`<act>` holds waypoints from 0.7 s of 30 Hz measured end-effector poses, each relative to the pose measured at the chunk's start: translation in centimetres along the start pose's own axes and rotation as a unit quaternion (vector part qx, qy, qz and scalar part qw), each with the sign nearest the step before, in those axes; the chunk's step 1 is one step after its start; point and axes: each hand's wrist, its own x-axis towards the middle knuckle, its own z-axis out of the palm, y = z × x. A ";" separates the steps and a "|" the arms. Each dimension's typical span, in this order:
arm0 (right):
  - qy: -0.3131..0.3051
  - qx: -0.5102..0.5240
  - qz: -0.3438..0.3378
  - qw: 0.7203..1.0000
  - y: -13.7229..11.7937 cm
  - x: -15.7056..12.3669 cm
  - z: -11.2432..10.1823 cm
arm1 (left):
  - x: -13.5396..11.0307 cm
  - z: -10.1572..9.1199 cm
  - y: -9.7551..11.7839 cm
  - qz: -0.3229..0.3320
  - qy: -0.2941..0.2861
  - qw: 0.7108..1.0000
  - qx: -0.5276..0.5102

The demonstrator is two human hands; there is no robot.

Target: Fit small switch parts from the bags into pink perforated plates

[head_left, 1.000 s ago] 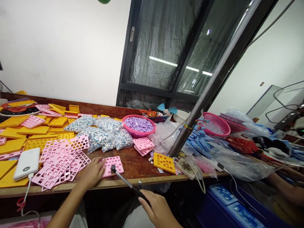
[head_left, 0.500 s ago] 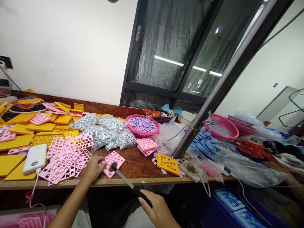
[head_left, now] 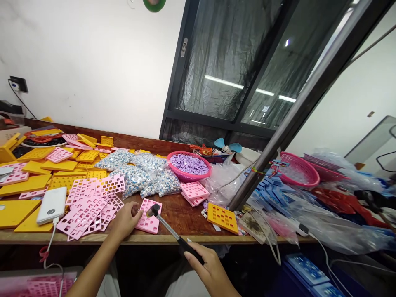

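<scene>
My right hand (head_left: 208, 264) is wrapped around the black handle of a small hammer (head_left: 169, 227). Its dark round head, with a yellowish face, is over a thick pink plate (head_left: 149, 226) with square recesses; whether it touches the plate I cannot tell. The fingers of my left hand (head_left: 126, 219) are curled at the plate's left edge, thumb against it, gripping it near the table's front edge. Left of that hand lies a pile of thin pink grids (head_left: 82, 212) with square openings.
Behind are bags of blue and white bits (head_left: 148, 177) and a pink basket (head_left: 188, 178) of purple pieces. Pink plates (head_left: 194, 190), a yellow plate (head_left: 222, 218) and a slanted metal post (head_left: 266, 156) stand right. A white power bank (head_left: 52, 204) lies left, among yellow plates.
The pink plate has turned and sits straighter to the table edge. The hammer head has risen a little off it. My left fingers have curled more, and the whole view has shifted slightly.
</scene>
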 end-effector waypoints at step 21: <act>0.042 0.024 0.022 0.999 1.1 -0.6 -0.1 | 2.6 -0.1 1.2 0.101 0.005 0.993 0.059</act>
